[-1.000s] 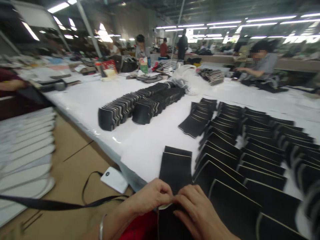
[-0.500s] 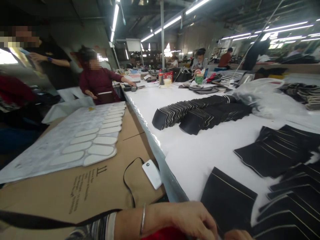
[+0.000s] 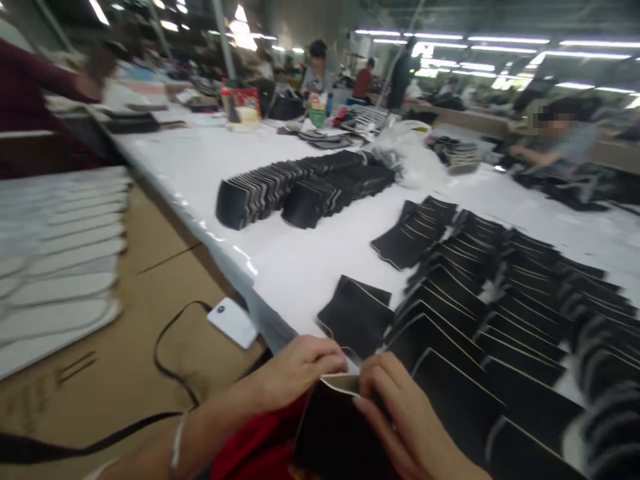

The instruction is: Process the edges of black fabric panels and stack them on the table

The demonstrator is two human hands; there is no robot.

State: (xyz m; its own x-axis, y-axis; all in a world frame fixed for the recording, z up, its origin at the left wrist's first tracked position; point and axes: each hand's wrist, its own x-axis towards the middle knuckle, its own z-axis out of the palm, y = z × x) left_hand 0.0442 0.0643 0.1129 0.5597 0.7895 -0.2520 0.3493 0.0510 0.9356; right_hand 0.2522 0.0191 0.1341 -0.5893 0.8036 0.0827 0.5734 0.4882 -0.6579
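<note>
At the bottom centre of the head view, a black panel [image 3: 335, 433] with a pale inner side is held up near the table's edge. My left hand [image 3: 300, 370], with a bangle on the wrist, has its fingers closed on the panel's upper left edge. On the upper right edge, my right hand [image 3: 395, 407] grips the same panel. Just beyond my hands lies a single black piece [image 3: 357, 310] on the white table [image 3: 280, 280]. Rows of overlapping black pieces [image 3: 450, 300] with pale edges spread to the right.
Two long stacks of black pieces [image 3: 305, 190] lie farther back, near clear plastic [image 3: 410, 153]. On the left, a white device [image 3: 233, 322] with a black strap rests on cardboard [image 3: 165, 280], beside pale oval pieces [image 3: 80, 287]. Other people sit or stand around the tables.
The view has turned to the right. Both hands now show more fully, with the black panel raised between them; before, it was mostly out of view.
</note>
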